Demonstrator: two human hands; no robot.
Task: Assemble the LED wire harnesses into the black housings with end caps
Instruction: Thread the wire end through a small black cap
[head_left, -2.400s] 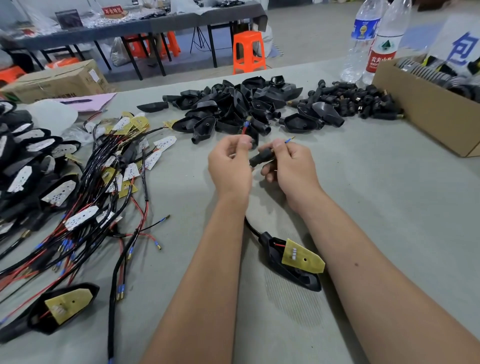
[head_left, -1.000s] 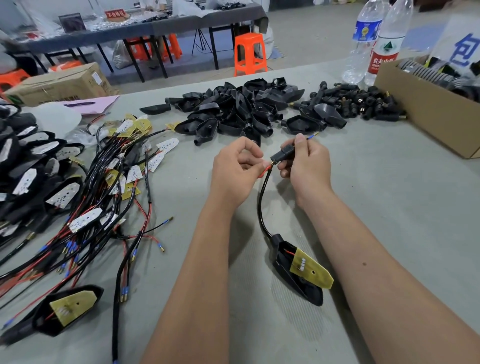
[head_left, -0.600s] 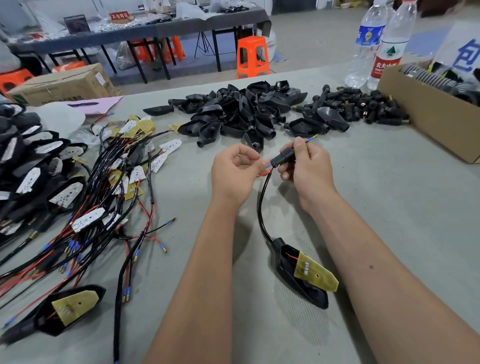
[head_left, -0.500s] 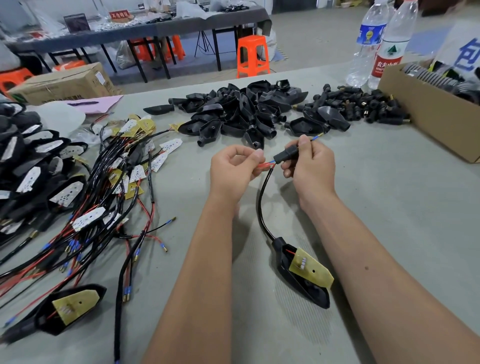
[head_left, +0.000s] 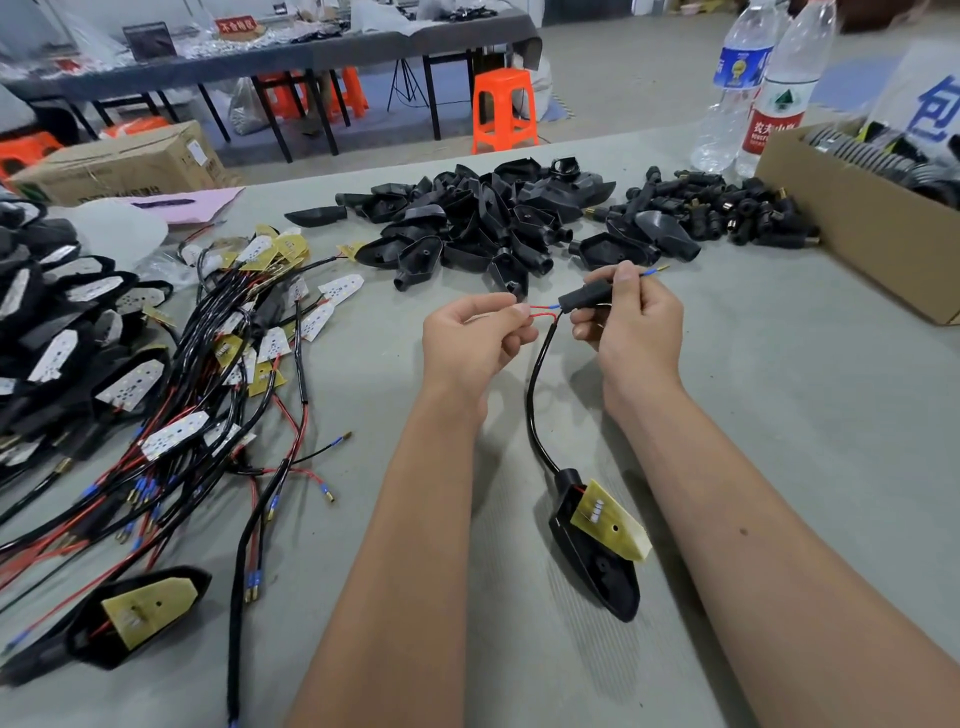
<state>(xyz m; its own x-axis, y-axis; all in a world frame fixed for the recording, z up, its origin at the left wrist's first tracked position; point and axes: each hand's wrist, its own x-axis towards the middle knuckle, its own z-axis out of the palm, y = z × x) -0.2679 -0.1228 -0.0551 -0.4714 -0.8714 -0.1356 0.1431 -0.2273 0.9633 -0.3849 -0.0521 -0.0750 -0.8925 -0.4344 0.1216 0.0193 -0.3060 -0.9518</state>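
Grey table in a workshop, parts all over. Near centre, right hand grips a small black end cap between thumb and fingers, and one blue-sleeved terminal pokes out past it at 1 o'clock. Left hand pinches the red wires just at 9 o'clock of the cap. Black cable droops toward 6 o'clock to a black housing on the table, with a yellow LED board sitting tilted, not seated.

Risks, judged from here:
- Second lead looks not yet through the cap; pushing a bent red wire could kink it or jam it at the mouth.
- Pulling on the cable could drag the housing and tip the loose board out.
- Overpull could strain the wire joint at the board; the joint is too small to check.

Further out: spare housings pile at 12 o'clock, connector pile at 1 o'clock, harness tangle at 9 o'clock, cardboard box at 2 o'clock with water bottles beyond.
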